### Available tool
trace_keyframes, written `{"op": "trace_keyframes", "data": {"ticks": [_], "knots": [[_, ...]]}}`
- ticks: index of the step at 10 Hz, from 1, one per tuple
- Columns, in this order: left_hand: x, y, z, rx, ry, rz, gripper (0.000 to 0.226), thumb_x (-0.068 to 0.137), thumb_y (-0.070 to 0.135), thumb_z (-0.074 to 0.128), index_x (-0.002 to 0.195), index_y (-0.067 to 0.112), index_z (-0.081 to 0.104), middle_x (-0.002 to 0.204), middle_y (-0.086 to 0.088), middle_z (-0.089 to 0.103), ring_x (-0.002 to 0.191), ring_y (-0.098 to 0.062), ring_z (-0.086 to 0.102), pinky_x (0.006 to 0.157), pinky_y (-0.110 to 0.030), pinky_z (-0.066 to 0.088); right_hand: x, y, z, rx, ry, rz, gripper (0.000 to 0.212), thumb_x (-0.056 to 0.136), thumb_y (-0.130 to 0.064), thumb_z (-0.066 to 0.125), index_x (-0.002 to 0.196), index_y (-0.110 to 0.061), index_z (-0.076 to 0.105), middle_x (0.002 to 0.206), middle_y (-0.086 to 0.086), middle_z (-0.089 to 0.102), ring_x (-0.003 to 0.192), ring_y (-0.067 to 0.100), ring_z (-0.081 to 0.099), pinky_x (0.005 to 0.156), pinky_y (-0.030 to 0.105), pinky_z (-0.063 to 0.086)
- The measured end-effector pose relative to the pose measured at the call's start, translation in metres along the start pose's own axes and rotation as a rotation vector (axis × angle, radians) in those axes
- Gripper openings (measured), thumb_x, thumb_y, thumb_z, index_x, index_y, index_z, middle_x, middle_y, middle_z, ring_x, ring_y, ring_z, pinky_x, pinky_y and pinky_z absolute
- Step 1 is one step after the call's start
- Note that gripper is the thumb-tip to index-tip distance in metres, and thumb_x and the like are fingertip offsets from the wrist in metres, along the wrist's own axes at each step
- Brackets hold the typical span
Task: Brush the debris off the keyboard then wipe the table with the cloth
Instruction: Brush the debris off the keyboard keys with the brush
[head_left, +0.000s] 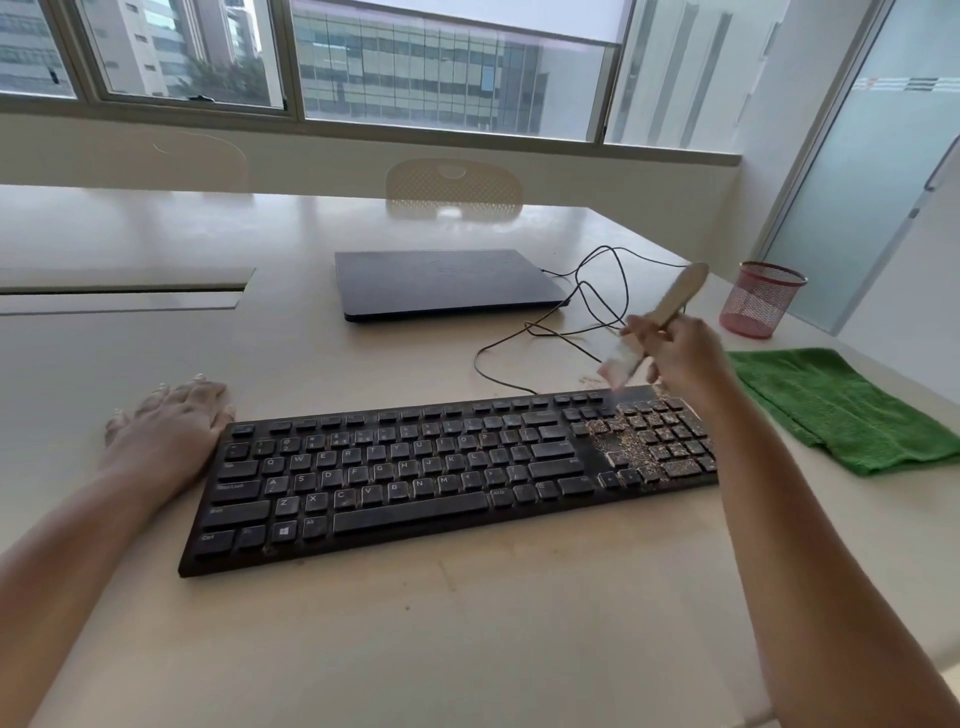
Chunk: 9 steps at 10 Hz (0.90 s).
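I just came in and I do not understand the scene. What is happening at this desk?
A person is cleaning a black keyboard on the table. The right hand grips a small brush above the keyboard's far right corner, where crumbs cover the number keys. The left hand rests flat on the table, touching the keyboard's left end. A green cloth lies untouched on the right. A closed laptop sits behind.

Single head view, close, facing forward-down over table.
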<state>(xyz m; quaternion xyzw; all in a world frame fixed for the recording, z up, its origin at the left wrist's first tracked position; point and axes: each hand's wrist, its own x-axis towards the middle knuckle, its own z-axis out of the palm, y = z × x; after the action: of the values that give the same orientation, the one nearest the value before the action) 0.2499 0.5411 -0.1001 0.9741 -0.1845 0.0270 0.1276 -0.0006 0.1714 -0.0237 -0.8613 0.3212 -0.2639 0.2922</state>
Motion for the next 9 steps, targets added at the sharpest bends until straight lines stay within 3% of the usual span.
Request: {"op": "trace_keyframes", "data": {"ticks": [1, 3, 4, 5, 6, 7, 8, 9], "knots": [[0.012, -0.022, 0.002, -0.001, -0.035, 0.047, 0.049, 0.098, 0.044, 0.03, 0.144, 0.026, 0.031, 0.155, 0.001, 0.025, 0.143, -0.023, 0.021, 0.116, -0.049, 0.016, 0.001, 0.006, 0.0, 0.099, -0.144, 0.024, 0.033, 0.095, -0.034, 0.046, 0.109, -0.01, 0.064, 0.095, 0.006, 0.065, 0.051, 0.009, 0.05, 0.041, 0.014, 0.04], [0.027, -0.052, 0.008, 0.01, -0.025, 0.006, 0.051, 0.096, 0.049, 0.031, 0.143, 0.028, 0.033, 0.155, 0.002, 0.024, 0.143, -0.022, 0.021, 0.117, -0.047, 0.015, 0.009, 0.047, -0.025, 0.024, 0.161, 0.163, 0.036, 0.095, -0.039, 0.045, 0.109, -0.01, 0.063, 0.109, 0.011, 0.065, 0.054, 0.011, 0.051, 0.04, 0.017, 0.039], [0.032, -0.06, 0.014, 0.047, -0.038, -0.017, 0.062, 0.091, 0.061, 0.022, 0.143, 0.03, 0.031, 0.155, 0.003, 0.023, 0.143, -0.022, 0.021, 0.116, -0.049, 0.015, 0.01, 0.038, -0.016, 0.165, 0.088, 0.102, 0.035, 0.096, -0.038, 0.044, 0.108, -0.011, 0.063, 0.1, 0.006, 0.065, 0.053, 0.01, 0.051, 0.043, 0.018, 0.04], [0.06, -0.091, 0.037, 0.053, 0.028, -0.083, 0.083, 0.077, 0.078, 0.008, 0.143, 0.032, 0.03, 0.155, 0.003, 0.023, 0.143, -0.025, 0.02, 0.115, -0.055, 0.013, 0.01, 0.032, -0.012, 0.155, -0.056, 0.081, 0.029, 0.095, -0.037, 0.045, 0.103, -0.015, 0.064, 0.098, 0.002, 0.063, 0.053, 0.011, 0.051, 0.042, 0.017, 0.039], [0.043, -0.067, 0.023, 0.034, 0.034, -0.07, 0.08, 0.082, 0.074, 0.013, 0.144, 0.026, 0.032, 0.155, 0.0, 0.024, 0.143, -0.027, 0.02, 0.115, -0.053, 0.012, 0.012, 0.046, -0.026, 0.02, 0.097, 0.158, 0.029, 0.095, -0.037, 0.046, 0.102, -0.015, 0.064, 0.1, 0.006, 0.064, 0.053, 0.012, 0.052, 0.039, 0.017, 0.038], [0.02, -0.038, 0.009, 0.028, 0.051, -0.016, 0.053, 0.099, 0.039, 0.033, 0.141, 0.007, 0.039, 0.151, -0.012, 0.032, 0.14, -0.03, 0.025, 0.115, -0.037, 0.014, 0.011, 0.055, -0.035, 0.011, 0.218, 0.179, 0.027, 0.095, -0.04, 0.046, 0.097, -0.02, 0.063, 0.098, 0.007, 0.065, 0.051, 0.012, 0.054, 0.037, 0.015, 0.038], [0.021, -0.041, 0.011, 0.066, 0.061, 0.043, 0.052, 0.099, 0.037, 0.033, 0.139, 0.005, 0.042, 0.149, -0.014, 0.035, 0.139, -0.031, 0.027, 0.115, -0.04, 0.015, 0.012, 0.047, -0.026, 0.183, 0.139, 0.143, 0.031, 0.095, -0.04, 0.045, 0.101, -0.015, 0.063, 0.097, 0.006, 0.063, 0.052, 0.012, 0.052, 0.042, 0.018, 0.039], [0.022, -0.042, 0.013, 0.056, 0.043, 0.052, 0.05, 0.1, 0.036, 0.033, 0.14, 0.007, 0.04, 0.15, -0.011, 0.032, 0.14, -0.029, 0.024, 0.116, -0.041, 0.013, 0.013, 0.04, -0.023, 0.219, -0.05, 0.174, 0.032, 0.094, -0.041, 0.046, 0.099, -0.014, 0.064, 0.094, 0.006, 0.064, 0.054, 0.012, 0.052, 0.043, 0.017, 0.038]]}}
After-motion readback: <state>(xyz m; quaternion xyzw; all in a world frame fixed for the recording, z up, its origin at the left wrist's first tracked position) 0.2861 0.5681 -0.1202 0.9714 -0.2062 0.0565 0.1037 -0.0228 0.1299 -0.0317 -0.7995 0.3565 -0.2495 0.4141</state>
